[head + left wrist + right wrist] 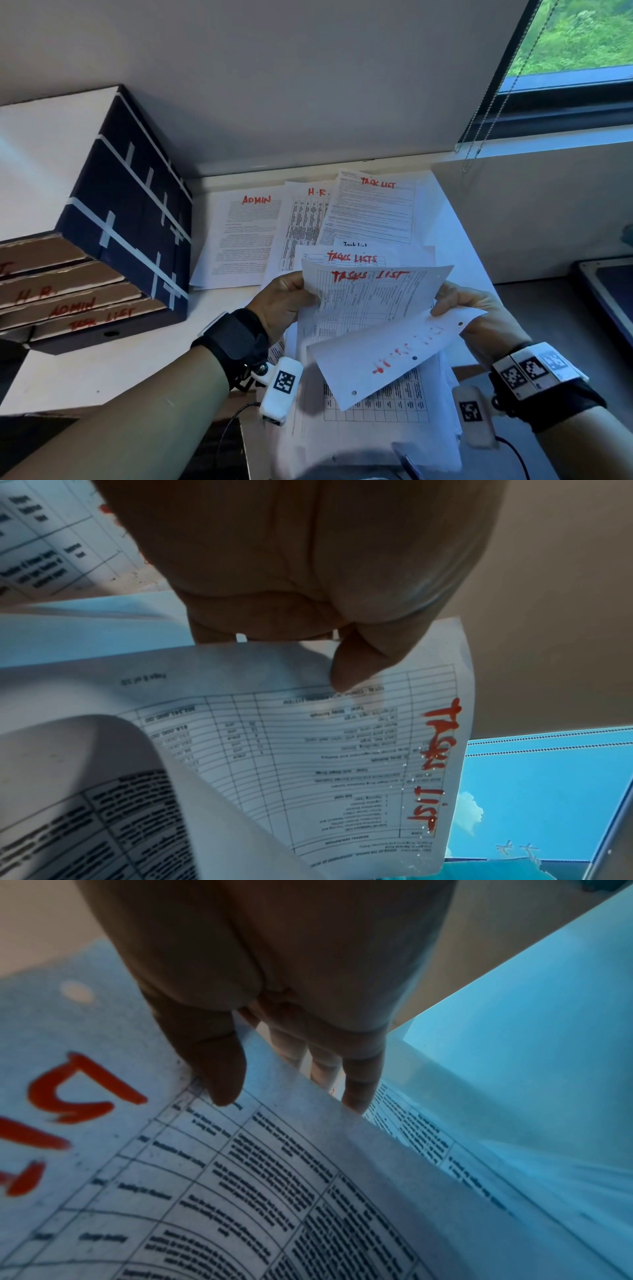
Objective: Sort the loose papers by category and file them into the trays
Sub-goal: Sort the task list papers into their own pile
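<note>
My left hand (291, 301) grips the left edge of a printed table sheet (370, 294) headed "TASKS LIST" in red; the left wrist view shows the thumb (352, 669) pressed on that sheet (308, 764). My right hand (459, 308) pinches the corner of a second sheet (387, 353), curled over towards me with red ink showing through its back. In the right wrist view the thumb (219, 1074) lies on that sheet's printed face (240, 1177). At the left stands a stack of cardboard trays (78, 287) labelled H.R., ADMIN and TASK LIST.
Sorted piles lie at the back of the white table: ADMIN (239, 236), H.R. (301, 226) and TASK LIST (373, 212), with another task-list sheet (349, 257) in front. More loose papers (376, 411) lie under my hands. A blind chain (496, 102) hangs by the window; a dark object (606, 301) sits at the right.
</note>
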Motion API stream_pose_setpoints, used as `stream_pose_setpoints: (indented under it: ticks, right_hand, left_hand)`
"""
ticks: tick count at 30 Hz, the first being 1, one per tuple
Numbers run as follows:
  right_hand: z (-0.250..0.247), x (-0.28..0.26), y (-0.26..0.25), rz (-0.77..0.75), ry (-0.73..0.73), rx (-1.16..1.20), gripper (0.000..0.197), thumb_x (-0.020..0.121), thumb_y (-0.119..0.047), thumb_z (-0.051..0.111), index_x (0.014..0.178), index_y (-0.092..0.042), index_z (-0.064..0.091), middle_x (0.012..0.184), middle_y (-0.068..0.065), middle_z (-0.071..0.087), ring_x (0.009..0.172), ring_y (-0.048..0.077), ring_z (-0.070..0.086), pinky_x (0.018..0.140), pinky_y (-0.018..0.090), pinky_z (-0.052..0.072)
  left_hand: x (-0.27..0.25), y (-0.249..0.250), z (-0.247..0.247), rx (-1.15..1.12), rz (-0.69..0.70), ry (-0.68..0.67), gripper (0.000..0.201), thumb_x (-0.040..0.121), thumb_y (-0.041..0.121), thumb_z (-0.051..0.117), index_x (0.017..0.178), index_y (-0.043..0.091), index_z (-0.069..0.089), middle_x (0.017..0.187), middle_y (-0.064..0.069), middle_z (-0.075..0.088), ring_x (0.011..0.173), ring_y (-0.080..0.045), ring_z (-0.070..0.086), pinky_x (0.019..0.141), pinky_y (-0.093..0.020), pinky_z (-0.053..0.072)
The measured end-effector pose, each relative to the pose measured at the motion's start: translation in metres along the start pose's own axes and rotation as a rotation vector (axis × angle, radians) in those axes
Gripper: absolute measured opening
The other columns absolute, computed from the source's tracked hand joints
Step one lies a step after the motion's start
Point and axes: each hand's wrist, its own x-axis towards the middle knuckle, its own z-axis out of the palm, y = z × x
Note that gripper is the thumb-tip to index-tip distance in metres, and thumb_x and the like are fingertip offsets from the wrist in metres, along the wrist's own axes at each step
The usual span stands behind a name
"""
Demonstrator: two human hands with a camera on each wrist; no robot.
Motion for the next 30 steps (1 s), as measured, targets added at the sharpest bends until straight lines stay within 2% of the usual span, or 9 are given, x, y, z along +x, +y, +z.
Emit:
stream_pose_setpoints:
  ticks: [11, 15, 17, 20, 21, 23, 26, 28, 30]
  right_hand:
    - [-0.002, 0.004, 0.004, 0.026, 0.037, -0.023, 0.045, 0.067, 0.032, 0.05, 0.052, -0.006, 0.068, 0.113, 0.014, 0.072, 0.104, 0.039, 0.066, 0.086, 0.056, 0.052]
    - [0.001, 0.009, 0.004, 0.069, 0.085, -0.048, 0.035, 0.068, 0.022, 0.056, 0.052, -0.006, 0.067, 0.092, 0.009, 0.076, 0.089, 0.032, 0.069, 0.073, 0.04, 0.057]
    - [0.0, 0.01, 0.007, 0.091, 0.147, -0.101, 0.026, 0.075, 0.019, 0.06, 0.064, -0.003, 0.068, 0.074, 0.007, 0.074, 0.081, 0.031, 0.066, 0.068, 0.03, 0.057]
    - [-0.004, 0.003, 0.009, 0.043, 0.091, -0.005, 0.022, 0.076, 0.017, 0.063, 0.095, 0.007, 0.065, 0.096, 0.024, 0.072, 0.094, 0.039, 0.068, 0.081, 0.04, 0.058]
    - [-0.006, 0.0, 0.008, 0.05, 0.085, 0.062, 0.033, 0.073, 0.013, 0.065, 0.105, 0.006, 0.061, 0.102, 0.028, 0.07, 0.098, 0.042, 0.068, 0.081, 0.041, 0.059]
    - [-0.01, -0.003, 0.007, 0.063, 0.119, 0.15, 0.05, 0.071, 0.011, 0.065, 0.117, -0.005, 0.054, 0.102, 0.031, 0.069, 0.096, 0.044, 0.069, 0.072, 0.039, 0.061]
    - [-0.017, -0.005, 0.01, 0.096, 0.154, 0.169, 0.061, 0.078, 0.016, 0.059, 0.128, -0.017, 0.05, 0.098, 0.027, 0.072, 0.09, 0.037, 0.072, 0.065, 0.035, 0.06]
    - [-0.024, -0.006, 0.018, 0.169, 0.222, 0.091, 0.048, 0.084, 0.017, 0.057, 0.125, -0.009, 0.056, 0.097, 0.022, 0.074, 0.086, 0.035, 0.073, 0.06, 0.038, 0.06]
    - [-0.033, -0.005, 0.029, 0.275, 0.309, -0.111, 0.025, 0.087, 0.008, 0.062, 0.107, -0.006, 0.066, 0.089, 0.017, 0.075, 0.074, 0.037, 0.072, 0.053, 0.044, 0.057]
  left_hand:
    - [0.0, 0.001, 0.0, 0.025, 0.008, 0.002, 0.045, 0.093, -0.018, 0.041, 0.114, 0.011, 0.069, 0.111, -0.005, 0.075, 0.103, -0.024, 0.071, 0.089, -0.037, 0.059]
    - [-0.001, 0.001, 0.0, 0.004, 0.002, -0.019, 0.044, 0.088, -0.012, 0.052, 0.106, 0.019, 0.078, 0.114, -0.008, 0.074, 0.106, -0.027, 0.07, 0.092, -0.039, 0.058]
    - [-0.005, 0.0, 0.001, 0.068, -0.027, -0.092, 0.037, 0.076, -0.001, 0.06, 0.098, 0.019, 0.081, 0.109, -0.01, 0.075, 0.101, -0.027, 0.07, 0.092, -0.039, 0.057]
    - [-0.009, -0.004, 0.002, 0.033, -0.11, -0.208, 0.039, 0.071, 0.013, 0.062, 0.105, -0.003, 0.072, 0.111, -0.03, 0.067, 0.102, -0.036, 0.062, 0.097, -0.048, 0.046]
    - [-0.008, -0.003, 0.0, -0.048, -0.154, -0.167, 0.04, 0.075, 0.018, 0.062, 0.107, -0.004, 0.069, 0.109, -0.028, 0.065, 0.1, -0.035, 0.061, 0.095, -0.047, 0.046]
    - [0.007, -0.006, -0.007, -0.067, -0.167, 0.077, 0.039, 0.08, 0.033, 0.064, 0.106, 0.004, 0.066, 0.106, -0.017, 0.066, 0.095, -0.029, 0.061, 0.086, -0.041, 0.051]
    - [0.035, -0.01, -0.018, 0.576, -0.152, 0.538, 0.058, 0.07, 0.049, 0.068, 0.117, 0.015, 0.063, 0.121, -0.012, 0.059, 0.103, -0.03, 0.061, 0.087, -0.038, 0.054]
    - [0.044, -0.012, -0.013, 0.993, -0.239, 0.525, 0.075, 0.077, 0.05, 0.07, 0.139, 0.014, 0.048, 0.136, -0.015, 0.046, 0.116, -0.036, 0.056, 0.095, -0.04, 0.052]
    - [0.05, -0.018, -0.005, 1.22, -0.333, 0.441, 0.087, 0.075, 0.057, 0.071, 0.143, 0.013, 0.038, 0.137, -0.017, 0.041, 0.123, -0.038, 0.049, 0.099, -0.043, 0.048]
